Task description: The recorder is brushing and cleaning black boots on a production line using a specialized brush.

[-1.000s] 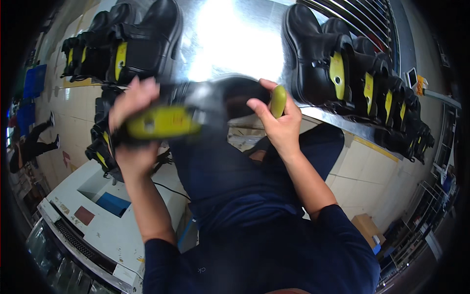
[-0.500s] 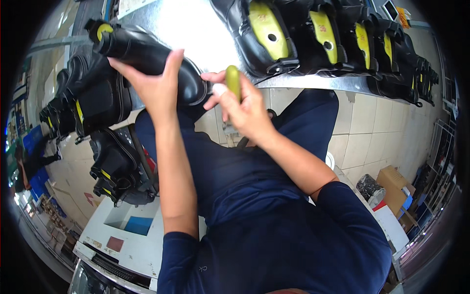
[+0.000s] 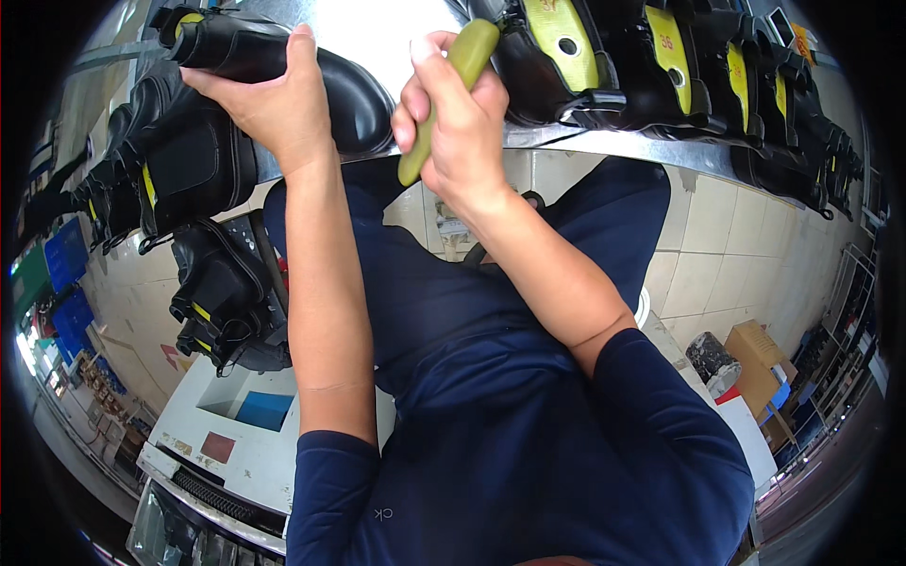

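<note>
A glossy black boot (image 3: 359,102) lies on its side on the metal bench, its toe to the right and its shaft to the far left. My left hand (image 3: 283,118) grips it around the middle, thumb on top and fingers spread along the near side. Just right of the toe, my right hand (image 3: 464,123) is closed around a tool with a thick olive-green handle (image 3: 475,47). The handle slants up to the right, apart from the boot. Whatever working end the tool has is hidden or too unclear to make out.
Several black boots with yellow-green insoles (image 3: 562,42) line the bench (image 3: 623,141) to the right. More black boots (image 3: 203,179) crowd the left, others (image 3: 222,274) sit lower beside my leg. A white cabinet (image 3: 189,396) and a cardboard box (image 3: 750,354) stand behind.
My right hand has moved up from the boot's toe and its fingers now wrap the green handle, which has tilted to the right. My left hand keeps its hold on the boot.
</note>
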Demonstrator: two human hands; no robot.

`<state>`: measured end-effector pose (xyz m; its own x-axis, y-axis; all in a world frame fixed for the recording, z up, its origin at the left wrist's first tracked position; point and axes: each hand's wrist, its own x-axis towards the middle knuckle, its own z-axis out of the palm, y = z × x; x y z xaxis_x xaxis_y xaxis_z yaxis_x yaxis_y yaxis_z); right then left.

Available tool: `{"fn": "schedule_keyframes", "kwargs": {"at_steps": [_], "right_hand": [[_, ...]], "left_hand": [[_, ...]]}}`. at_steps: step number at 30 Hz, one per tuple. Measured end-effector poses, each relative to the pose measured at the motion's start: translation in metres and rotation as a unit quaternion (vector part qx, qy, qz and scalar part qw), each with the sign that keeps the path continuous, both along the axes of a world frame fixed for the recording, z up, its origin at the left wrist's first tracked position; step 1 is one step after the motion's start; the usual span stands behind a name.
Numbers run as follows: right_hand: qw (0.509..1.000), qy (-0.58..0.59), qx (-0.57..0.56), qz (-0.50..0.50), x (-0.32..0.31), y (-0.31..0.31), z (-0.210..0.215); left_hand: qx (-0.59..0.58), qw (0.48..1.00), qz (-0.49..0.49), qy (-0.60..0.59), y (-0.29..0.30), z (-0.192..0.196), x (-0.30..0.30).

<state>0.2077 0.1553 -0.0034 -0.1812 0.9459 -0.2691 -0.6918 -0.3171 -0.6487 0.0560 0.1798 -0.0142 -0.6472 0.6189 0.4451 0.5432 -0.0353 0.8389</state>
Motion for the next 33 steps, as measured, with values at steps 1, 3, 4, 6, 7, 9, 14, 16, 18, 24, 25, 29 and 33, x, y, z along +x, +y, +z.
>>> {"fn": "schedule_keyframes", "kwargs": {"at_steps": [1, 3, 4, 6, 7, 9, 14, 16, 18, 24, 25, 29, 33], "right_hand": [[1.000, 0.000, -0.001, 0.001, -0.006, 0.003, 0.000], [0.999, 0.012, -0.014, -0.046, -0.015, 0.008, 0.000], [0.997, 0.033, -0.006, -0.068, -0.020, 0.009, -0.002], [0.997, 0.026, -0.003, -0.074, -0.024, 0.009, -0.007], [0.996, 0.018, 0.001, -0.083, -0.025, 0.010, -0.007], [0.996, 0.010, 0.003, -0.091, -0.026, 0.010, -0.008], [0.988, -0.109, -0.084, -0.065, -0.027, 0.026, 0.015], [0.981, -0.122, -0.129, -0.072, -0.023, 0.028, 0.022], [0.993, -0.112, -0.041, -0.015, -0.020, 0.028, 0.013], [0.982, -0.122, 0.136, -0.050, -0.033, 0.034, -0.027], [0.923, -0.183, 0.318, -0.120, -0.041, 0.034, -0.022], [0.979, -0.140, -0.041, -0.141, -0.054, 0.023, -0.002], [0.968, -0.172, -0.063, -0.172, -0.064, 0.025, 0.006]], "left_hand": [[-0.021, 0.999, 0.010, 0.028, -0.003, 0.002, 0.003], [-0.009, 0.999, 0.001, -0.032, -0.002, 0.005, 0.008], [0.000, 1.000, -0.010, -0.024, 0.000, 0.005, 0.007], [-0.001, 1.000, -0.022, -0.008, 0.000, 0.003, 0.003], [0.000, 1.000, -0.022, -0.012, -0.001, 0.004, 0.001], [-0.019, 0.999, -0.042, 0.017, -0.001, 0.006, -0.004], [-0.025, 0.993, -0.095, -0.061, 0.003, 0.025, -0.039], [-0.076, 0.995, -0.037, -0.058, 0.010, 0.032, -0.020], [0.075, 0.997, -0.016, 0.033, 0.022, -0.006, -0.046], [0.014, 0.997, -0.064, -0.048, 0.026, 0.002, -0.036], [0.004, 0.997, -0.059, -0.050, 0.024, 0.000, -0.039], [-0.029, 0.997, -0.040, -0.063, 0.019, -0.003, -0.044], [-0.057, 0.997, -0.030, -0.029, 0.018, -0.009, -0.053]]}}
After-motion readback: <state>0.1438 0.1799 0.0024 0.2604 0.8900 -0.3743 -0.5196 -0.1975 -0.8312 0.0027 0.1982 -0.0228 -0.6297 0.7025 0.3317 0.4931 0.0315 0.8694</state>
